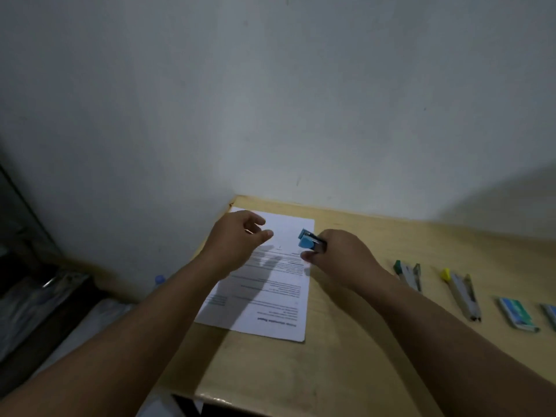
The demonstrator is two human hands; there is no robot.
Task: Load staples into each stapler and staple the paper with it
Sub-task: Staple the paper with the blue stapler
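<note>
We see the right hand [340,255] curled round a blue stapler [310,240], holding it over the right edge of the printed paper [264,296]; only the stapler's blue front end and a bit of dark metal show, the rest being buried in the fist. We cannot tell whether its mouth sits around the sheet's edge or just above it. The left hand [237,236] hovers over the top of the paper with fingers loosely bent, holding nothing, and throws a shadow across the text. The print is too blurred for us to read. The sheet lies on a pale wooden table [346,341] pushed against a white wall [270,100]. To the right lie a green stapler [407,273] and a yellow stapler [460,293], both swung open. Beyond them we make out a staple box [517,316], and a second box [550,316] cut off by the frame edge. A bottle cap [159,279] peeks from behind the left forearm.
</note>
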